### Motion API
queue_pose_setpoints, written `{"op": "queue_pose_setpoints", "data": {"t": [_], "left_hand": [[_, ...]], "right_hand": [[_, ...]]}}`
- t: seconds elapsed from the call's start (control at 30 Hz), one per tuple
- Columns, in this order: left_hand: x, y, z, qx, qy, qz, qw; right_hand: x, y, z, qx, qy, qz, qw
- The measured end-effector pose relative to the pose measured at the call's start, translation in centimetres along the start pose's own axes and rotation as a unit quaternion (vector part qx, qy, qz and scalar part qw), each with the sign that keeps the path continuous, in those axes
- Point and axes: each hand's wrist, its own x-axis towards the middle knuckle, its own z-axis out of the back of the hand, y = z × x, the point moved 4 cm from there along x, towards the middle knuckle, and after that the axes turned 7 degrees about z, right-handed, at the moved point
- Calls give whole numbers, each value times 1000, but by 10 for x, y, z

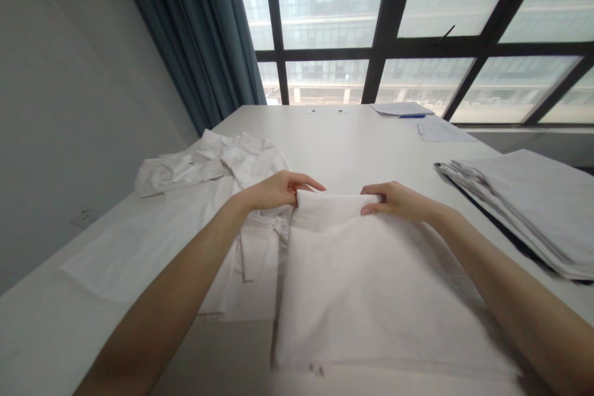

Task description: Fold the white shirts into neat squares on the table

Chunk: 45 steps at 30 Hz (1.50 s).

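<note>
A white folded cloth [371, 297] lies across the front of the table, its far edge lifted a little between my two hands. My left hand [288, 189] is closed on the cloth's far left corner, with the index finger stretched along the edge. At the far edge further right, my right hand [394, 199] pinches the fabric between thumb and fingers. Left of this cloth lies a crumpled white garment [250, 164], partly hidden behind my left forearm.
On the right, a stack of folded white cloths [533, 204] rests on a dark-edged board. Papers [401, 109] and a blue pen [412, 116] lie at the back of the white table [325, 142]. Behind are a blue curtain [204, 31] and windows.
</note>
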Motion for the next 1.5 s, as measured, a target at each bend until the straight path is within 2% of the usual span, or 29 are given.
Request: {"op": "queue_pose_setpoints", "data": {"t": [0.1,0.2,0.37,0.47,0.57,0.67,0.73,0.83,0.93,1.07,1.23,1.4,1.5], "left_hand": [[3,-4,-7,62,-35,-20,997],[4,-3,-11,98,-46,-14,994],[7,7,-8,88,-49,-22,995],[11,22,-5,37,-25,0,999],[9,42,-2,-55,34,79,995],[2,52,-1,-197,105,138,965],[0,51,-2,-252,130,159,946],[3,44,-4,-202,99,177,958],[9,35,-8,-79,48,153,984],[12,29,-8,2,11,118,993],[12,36,-5,-23,4,99,995],[13,51,-4,-75,19,125,989],[13,55,-3,-72,27,124,989]], "right_hand": [[2,0,-4,-3,5,-6,1000],[4,-2,-8,-31,1,-6,1000],[7,-6,-10,-116,-36,-6,993],[9,-9,-12,-153,-45,-12,987],[11,-12,-16,-173,-41,-7,984],[12,-14,-19,-167,-37,1,985],[12,-15,-20,-160,-34,7,986],[12,-15,-20,-168,-29,14,985],[12,-12,-20,-179,-26,21,983],[12,-5,-20,-181,-20,20,983],[10,-4,-17,-177,-31,-3,984],[5,-23,-8,-140,-34,-73,987],[3,-30,-3,-122,-19,-76,989]]}}
